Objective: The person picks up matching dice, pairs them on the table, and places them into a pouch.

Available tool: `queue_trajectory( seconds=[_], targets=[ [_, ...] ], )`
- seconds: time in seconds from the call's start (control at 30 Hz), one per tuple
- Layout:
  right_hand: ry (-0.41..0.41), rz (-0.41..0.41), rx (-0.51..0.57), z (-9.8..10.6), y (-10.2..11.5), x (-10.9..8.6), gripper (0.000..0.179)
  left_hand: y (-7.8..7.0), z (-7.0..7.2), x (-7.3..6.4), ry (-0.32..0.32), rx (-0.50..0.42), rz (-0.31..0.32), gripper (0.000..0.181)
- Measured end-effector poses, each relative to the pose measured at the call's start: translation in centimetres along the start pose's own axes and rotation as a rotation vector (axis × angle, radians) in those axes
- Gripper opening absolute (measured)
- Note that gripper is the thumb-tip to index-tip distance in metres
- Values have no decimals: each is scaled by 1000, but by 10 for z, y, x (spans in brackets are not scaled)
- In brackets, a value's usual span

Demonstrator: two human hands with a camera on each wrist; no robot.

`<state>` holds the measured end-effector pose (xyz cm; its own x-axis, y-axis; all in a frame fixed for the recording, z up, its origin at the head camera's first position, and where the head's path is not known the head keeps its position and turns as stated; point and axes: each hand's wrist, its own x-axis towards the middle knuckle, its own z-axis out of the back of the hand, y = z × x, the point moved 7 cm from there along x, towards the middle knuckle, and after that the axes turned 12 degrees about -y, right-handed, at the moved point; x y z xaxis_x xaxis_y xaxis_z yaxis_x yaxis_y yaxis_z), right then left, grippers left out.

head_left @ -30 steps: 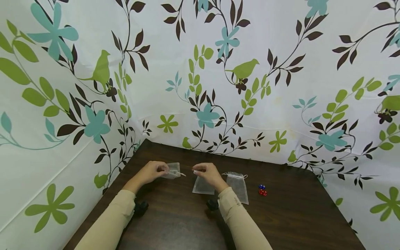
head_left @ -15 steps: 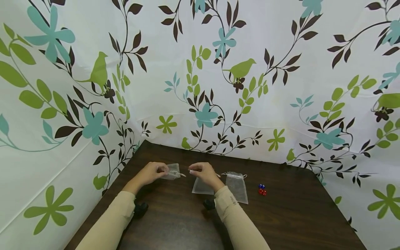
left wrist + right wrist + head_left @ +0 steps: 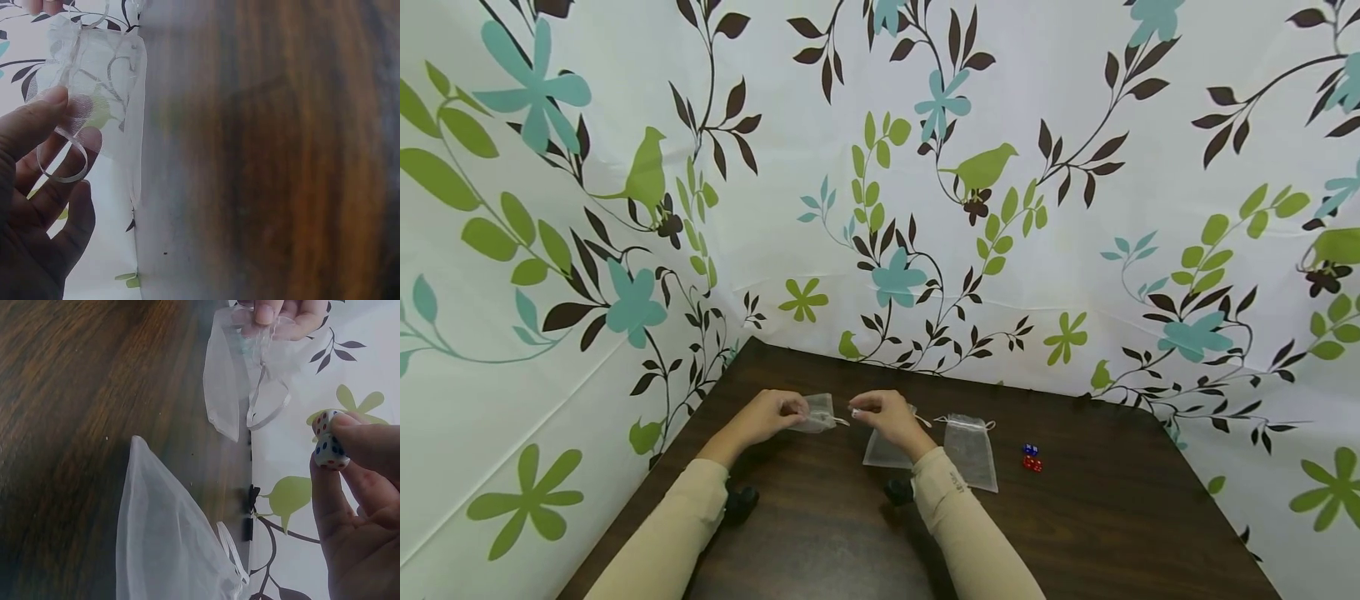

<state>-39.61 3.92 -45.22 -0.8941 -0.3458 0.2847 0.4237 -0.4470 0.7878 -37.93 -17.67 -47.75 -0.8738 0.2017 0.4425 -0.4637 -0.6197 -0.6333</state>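
Clearly, the right hand (image 3: 887, 417) pinches two white dice (image 3: 326, 440); at its nine o'clock, the left hand (image 3: 772, 412) pinches a sheer bag (image 3: 820, 412) near its gathered mouth. A light grip and well-spread mouth should work best. Blue dice (image 3: 1031, 449) lie beyond, between three and four o'clock. Marks on the right sleeve (image 3: 957, 477) are unreadable.

A white cloth (image 3: 760, 233) stands behind the far edge of the dark brown desk (image 3: 1120, 533) and along its left and right edges. Teal flowers (image 3: 898, 279), green birds (image 3: 981, 169) and brown leaves (image 3: 747, 150) are printed on it. One small green bird (image 3: 1102, 377) shows just left of the desk's rounded far right corner, above the far edge.
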Motion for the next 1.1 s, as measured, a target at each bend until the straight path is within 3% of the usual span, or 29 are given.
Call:
queue_trajectory(
  seconds=[0.3, 1.1],
  targets=[
    [3, 32, -6, -6, 4, 2, 18, 1, -1, -1, 3, -13, 11, 7],
    [28, 6, -14, -19, 15, 4, 20, -1, -3, -1, 26, -27, 14, 6]
  ],
)
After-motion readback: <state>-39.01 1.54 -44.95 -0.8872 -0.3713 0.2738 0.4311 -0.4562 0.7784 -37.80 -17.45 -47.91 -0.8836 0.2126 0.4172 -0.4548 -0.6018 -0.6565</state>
